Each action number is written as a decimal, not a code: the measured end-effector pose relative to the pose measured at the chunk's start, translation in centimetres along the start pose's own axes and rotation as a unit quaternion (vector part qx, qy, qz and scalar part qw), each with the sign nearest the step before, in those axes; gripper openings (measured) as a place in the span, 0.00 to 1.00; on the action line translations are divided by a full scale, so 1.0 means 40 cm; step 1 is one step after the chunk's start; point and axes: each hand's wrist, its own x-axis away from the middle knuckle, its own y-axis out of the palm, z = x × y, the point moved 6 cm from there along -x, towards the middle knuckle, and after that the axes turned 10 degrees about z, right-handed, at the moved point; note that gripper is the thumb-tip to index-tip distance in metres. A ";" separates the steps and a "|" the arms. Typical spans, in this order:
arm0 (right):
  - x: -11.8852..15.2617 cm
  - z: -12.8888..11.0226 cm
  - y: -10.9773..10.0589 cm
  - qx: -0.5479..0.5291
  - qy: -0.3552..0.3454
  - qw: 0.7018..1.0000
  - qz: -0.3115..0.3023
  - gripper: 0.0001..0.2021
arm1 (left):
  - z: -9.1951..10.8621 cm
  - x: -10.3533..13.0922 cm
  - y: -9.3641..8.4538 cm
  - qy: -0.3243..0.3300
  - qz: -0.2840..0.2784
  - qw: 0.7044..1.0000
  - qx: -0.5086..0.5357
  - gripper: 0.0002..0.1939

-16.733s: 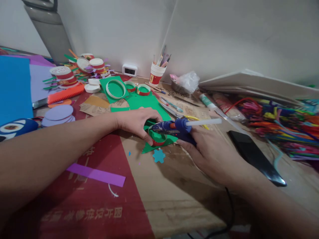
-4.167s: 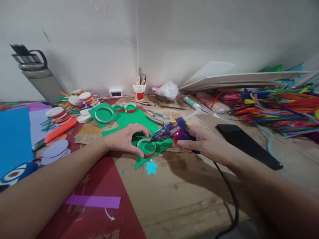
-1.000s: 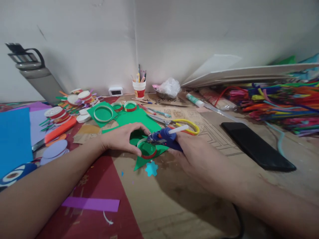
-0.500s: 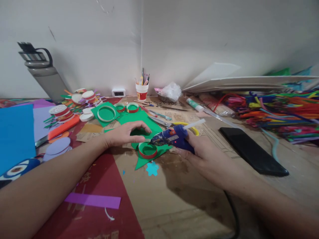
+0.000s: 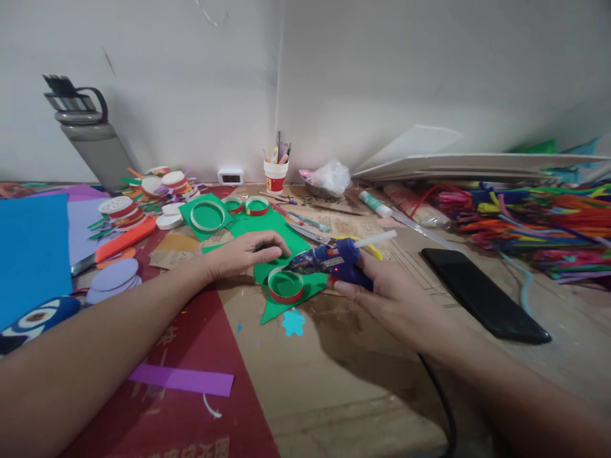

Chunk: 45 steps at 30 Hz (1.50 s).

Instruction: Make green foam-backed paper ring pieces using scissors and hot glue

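My right hand is wrapped round a blue hot glue gun with a white glue stick in its back. The gun's nozzle points left, at the upper rim of a red-and-white paper ring. That ring stands on a green foam or paper sheet, near its pointed front corner. Fingers apart and slightly bent, my left hand rests on the sheet just behind the ring and holds nothing. A light blue flower-shaped cutout lies just in front of the sheet.
Yellow-handled scissors lie behind the gun. A black phone and colourful pipe cleaners are on the right. On the left are an orange cutter, lilac discs and a tilted-looking grey bottle. A purple strip lies in front.
The left thumb has drawn back from the ring, up toward the other fingers. The glue gun stays at the ring's rim. The whole view has shifted slightly.
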 end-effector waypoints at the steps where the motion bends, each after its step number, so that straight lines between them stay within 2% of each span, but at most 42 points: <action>1: -0.003 0.007 -0.003 -0.014 0.018 1.000 0.002 0.07 | 0.004 0.000 -0.004 -0.005 0.011 1.000 -0.004 0.23; 5: -0.005 0.039 0.001 -0.086 0.124 0.989 -0.006 0.10 | 0.019 -0.004 -0.026 -0.026 0.074 0.996 -0.028 0.22; 8: 0.000 0.059 0.010 -0.135 0.187 0.973 -0.005 0.12 | 0.024 -0.007 -0.057 -0.036 0.170 0.983 -0.062 0.23; 10: 0.000 0.072 0.012 -0.146 0.207 0.967 0.006 0.13 | 0.022 -0.007 -0.077 -0.058 0.230 0.968 -0.080 0.22; 12: -0.004 0.080 0.009 -0.145 0.206 0.967 0.025 0.14 | 0.019 -0.008 -0.087 -0.095 0.248 0.957 -0.114 0.21; 14: -0.010 0.083 0.003 -0.144 0.199 0.968 0.046 0.13 | 0.023 -0.012 -0.093 -0.124 0.234 0.948 -0.176 0.20; 19: -0.026 0.082 0.006 -0.153 0.201 0.965 0.071 0.10 | 0.040 -0.024 -0.110 -0.142 0.174 0.923 -0.313 0.20; 22: -0.034 0.089 0.017 -0.133 0.201 0.967 0.086 0.08 | 0.021 -0.023 -0.102 -0.180 0.092 0.905 -0.374 0.22; 26: -0.039 0.103 0.033 -0.132 0.199 0.966 0.097 0.06 | -0.018 0.000 -0.070 -0.274 -0.054 0.894 -0.350 0.26; 32: -0.037 0.107 0.045 -0.185 0.204 0.957 0.088 0.06 | -0.003 0.026 -0.044 -0.299 -0.169 0.882 -0.324 0.28; 35: -0.036 0.108 0.048 -0.206 0.212 0.951 0.087 0.06 | 0.011 0.023 -0.046 -0.304 -0.157 0.883 -0.321 0.28; 38: -0.035 0.105 0.048 -0.220 0.224 0.946 0.087 0.06 | 0.017 0.012 -0.057 -0.303 -0.087 0.897 -0.309 0.26; 42: -0.031 0.100 0.049 -0.253 0.246 0.932 0.079 0.06 | 0.007 0.010 -0.064 -0.326 -0.004 0.923 -0.205 0.23; 45: -0.028 0.099 0.047 -0.273 0.248 0.926 0.077 0.06 | 0.001 0.014 -0.065 -0.342 0.025 0.927 -0.150 0.23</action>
